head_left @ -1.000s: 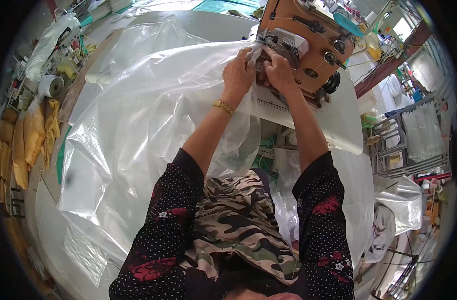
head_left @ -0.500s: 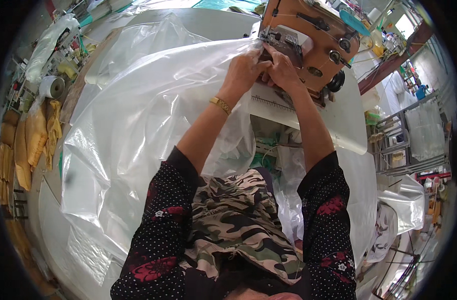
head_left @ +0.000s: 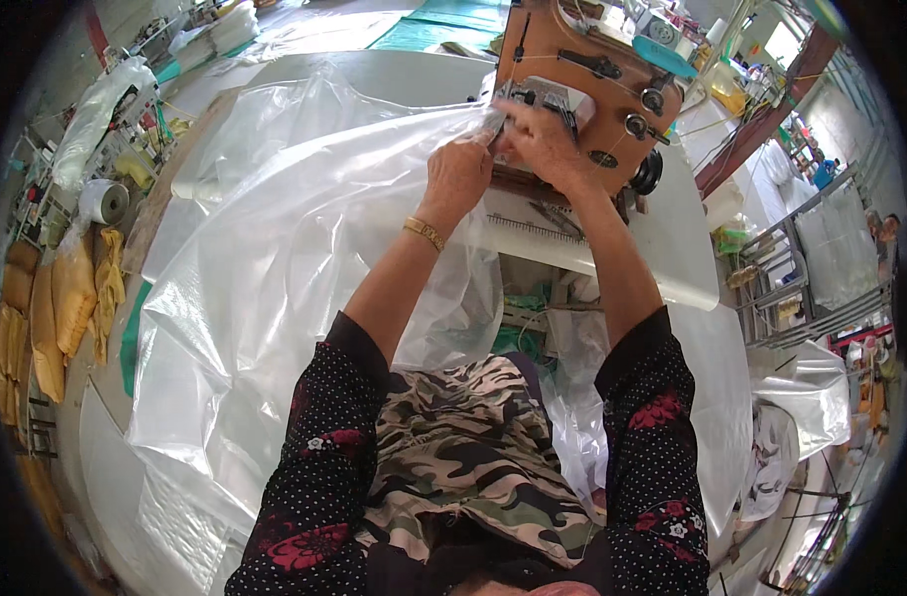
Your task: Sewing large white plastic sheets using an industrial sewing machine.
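Observation:
A large translucent plastic sheet [head_left: 304, 199] drapes over the white table and runs up to an orange-brown sewing machine [head_left: 572, 74]. My left hand [head_left: 460, 177] is closed on the gathered edge of the sheet, just left of the machine's needle area. Close beside it, my right hand [head_left: 545, 144] is at the front of the machine. Its index finger and thumb are apart, with the fingertips near the sheet's edge and slightly blurred. The exact spot under the needle is hidden by my fingers.
Along the table's front edge lies a ruler strip [head_left: 533, 226], with a small metal tool next to it. A black handwheel [head_left: 647, 172] sticks out at the machine's right. Yellow-brown bundles [head_left: 74, 293] hang at the left; a metal rack [head_left: 821, 258] stands at the right.
My hands have come apart a little; the left has drawn back toward me with the sheet. My right fingers have spread. The view has shifted, so the machine appears slightly farther left.

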A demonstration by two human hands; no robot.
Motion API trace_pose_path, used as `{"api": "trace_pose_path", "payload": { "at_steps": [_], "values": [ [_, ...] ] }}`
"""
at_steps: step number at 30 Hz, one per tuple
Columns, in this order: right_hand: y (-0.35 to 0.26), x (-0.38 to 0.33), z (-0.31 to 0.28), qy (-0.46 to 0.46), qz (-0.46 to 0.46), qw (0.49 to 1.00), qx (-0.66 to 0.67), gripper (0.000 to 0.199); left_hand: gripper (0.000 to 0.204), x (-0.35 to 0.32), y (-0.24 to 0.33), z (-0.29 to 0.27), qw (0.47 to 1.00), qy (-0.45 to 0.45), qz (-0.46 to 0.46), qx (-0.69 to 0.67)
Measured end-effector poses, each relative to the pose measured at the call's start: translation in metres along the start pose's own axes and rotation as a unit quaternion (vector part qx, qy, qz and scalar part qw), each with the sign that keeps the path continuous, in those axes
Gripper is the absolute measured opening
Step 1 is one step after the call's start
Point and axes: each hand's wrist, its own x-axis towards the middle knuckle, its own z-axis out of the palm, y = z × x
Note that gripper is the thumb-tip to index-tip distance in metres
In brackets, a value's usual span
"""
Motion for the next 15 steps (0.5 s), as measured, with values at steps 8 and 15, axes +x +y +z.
{"api": "trace_pose_path", "payload": {
  "at_steps": [8,15],
  "values": [
    [-0.082,0.044,-0.044,0.451,-0.278,0.732,-0.429,0.042,0.028,0.006,0.009,-0.003,0.999,-0.029,0.006,0.032],
    [-0.107,0.06,-0.075,0.487,-0.23,0.715,-0.445,0.041,0.022,0.012,0.006,0.01,0.998,-0.021,0.058,0.027]
  ]
}}
